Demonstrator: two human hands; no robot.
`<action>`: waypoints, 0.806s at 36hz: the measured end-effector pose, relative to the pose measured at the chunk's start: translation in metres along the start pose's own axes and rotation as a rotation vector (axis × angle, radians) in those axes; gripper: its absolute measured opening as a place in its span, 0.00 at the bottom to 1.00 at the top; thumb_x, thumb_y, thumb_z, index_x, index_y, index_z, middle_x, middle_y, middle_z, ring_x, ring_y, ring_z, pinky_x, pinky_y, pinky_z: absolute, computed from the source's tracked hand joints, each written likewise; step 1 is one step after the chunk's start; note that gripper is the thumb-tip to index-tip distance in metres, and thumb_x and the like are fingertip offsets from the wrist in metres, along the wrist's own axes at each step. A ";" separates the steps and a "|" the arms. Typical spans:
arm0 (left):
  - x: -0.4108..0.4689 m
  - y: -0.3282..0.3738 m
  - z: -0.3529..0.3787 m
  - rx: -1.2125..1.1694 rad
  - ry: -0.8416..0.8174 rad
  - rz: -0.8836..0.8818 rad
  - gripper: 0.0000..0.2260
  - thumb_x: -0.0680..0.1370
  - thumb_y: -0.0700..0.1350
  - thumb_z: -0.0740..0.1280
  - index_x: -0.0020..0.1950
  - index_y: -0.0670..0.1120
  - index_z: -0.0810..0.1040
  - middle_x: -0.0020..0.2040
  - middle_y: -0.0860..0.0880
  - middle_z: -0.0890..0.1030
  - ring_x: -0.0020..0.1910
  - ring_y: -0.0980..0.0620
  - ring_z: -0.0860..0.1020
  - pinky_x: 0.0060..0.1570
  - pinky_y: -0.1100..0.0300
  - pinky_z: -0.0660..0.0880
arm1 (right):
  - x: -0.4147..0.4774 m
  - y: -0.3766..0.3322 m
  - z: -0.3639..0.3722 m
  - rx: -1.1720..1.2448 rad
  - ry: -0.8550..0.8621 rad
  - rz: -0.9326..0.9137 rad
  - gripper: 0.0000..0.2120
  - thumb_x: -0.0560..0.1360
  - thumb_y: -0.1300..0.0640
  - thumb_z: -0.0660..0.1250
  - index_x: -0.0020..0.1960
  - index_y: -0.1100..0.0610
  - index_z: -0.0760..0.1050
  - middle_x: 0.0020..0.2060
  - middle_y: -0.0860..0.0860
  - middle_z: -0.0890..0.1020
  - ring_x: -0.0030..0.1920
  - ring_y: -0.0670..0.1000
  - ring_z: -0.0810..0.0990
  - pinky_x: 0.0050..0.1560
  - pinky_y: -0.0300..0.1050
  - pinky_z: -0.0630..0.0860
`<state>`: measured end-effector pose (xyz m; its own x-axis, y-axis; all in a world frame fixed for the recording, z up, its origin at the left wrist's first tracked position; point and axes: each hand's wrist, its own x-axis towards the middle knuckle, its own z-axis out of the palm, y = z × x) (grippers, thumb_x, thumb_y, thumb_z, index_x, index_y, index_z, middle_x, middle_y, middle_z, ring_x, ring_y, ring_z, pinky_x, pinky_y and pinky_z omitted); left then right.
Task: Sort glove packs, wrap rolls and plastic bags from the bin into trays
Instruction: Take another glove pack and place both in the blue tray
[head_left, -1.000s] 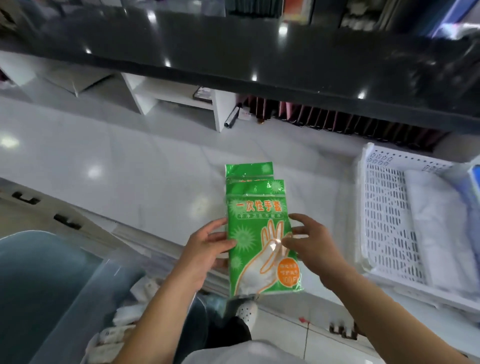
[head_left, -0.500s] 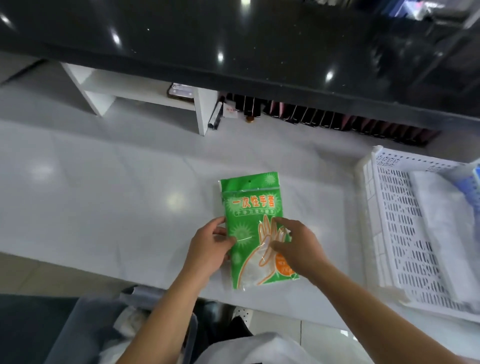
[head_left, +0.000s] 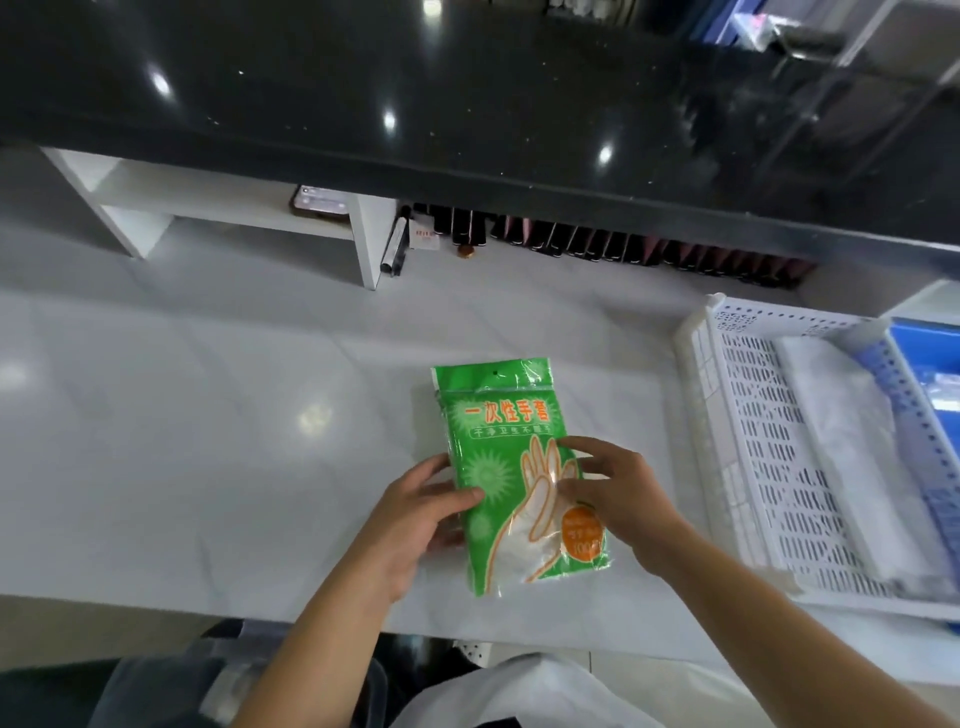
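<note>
The white counter (head_left: 208, 441) takes up most of the view, under a black ledge (head_left: 467, 104); half a second ago less of the ledge showed and the bin at the near edge was plainer. A white perforated tray (head_left: 737, 415) sits at the right with white bags (head_left: 857, 467) lying in it, placed as before. The green glove pack (head_left: 498, 441) now lies flat on the counter, well left of the tray; a second ago it was held up off the surface with a second pack fanned out behind it. The left hand (head_left: 415, 519) grips the pack's left edge, thumb on top and fingers beneath. The right hand (head_left: 618, 493) rests spread on the pack's right side, fingertips pressing down, not closed around it.
</note>
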<state>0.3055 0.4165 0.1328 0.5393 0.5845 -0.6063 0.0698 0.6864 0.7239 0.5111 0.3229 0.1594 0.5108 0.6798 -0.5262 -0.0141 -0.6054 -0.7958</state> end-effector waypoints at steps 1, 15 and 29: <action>0.000 0.000 0.002 0.004 -0.008 0.014 0.23 0.71 0.36 0.74 0.63 0.51 0.77 0.52 0.43 0.86 0.45 0.43 0.86 0.39 0.54 0.80 | -0.004 -0.002 -0.003 0.022 0.009 -0.014 0.24 0.71 0.70 0.71 0.61 0.47 0.79 0.51 0.57 0.83 0.40 0.56 0.86 0.38 0.51 0.84; 0.001 0.045 0.098 0.019 -0.523 0.189 0.25 0.70 0.35 0.74 0.63 0.56 0.79 0.56 0.40 0.84 0.51 0.43 0.84 0.45 0.50 0.82 | -0.089 -0.032 -0.141 0.418 -0.145 -0.050 0.19 0.68 0.60 0.72 0.58 0.61 0.81 0.57 0.63 0.82 0.56 0.63 0.82 0.58 0.60 0.78; 0.015 0.033 0.270 0.113 -0.667 0.213 0.32 0.65 0.41 0.78 0.67 0.53 0.77 0.56 0.39 0.84 0.54 0.38 0.83 0.45 0.51 0.81 | -0.133 -0.010 -0.288 0.417 0.053 -0.135 0.18 0.70 0.55 0.75 0.58 0.58 0.81 0.56 0.59 0.84 0.55 0.60 0.84 0.49 0.49 0.81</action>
<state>0.5428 0.3313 0.2370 0.9475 0.2863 -0.1425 -0.0272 0.5160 0.8562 0.6907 0.1190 0.3236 0.5747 0.7128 -0.4020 -0.2842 -0.2868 -0.9149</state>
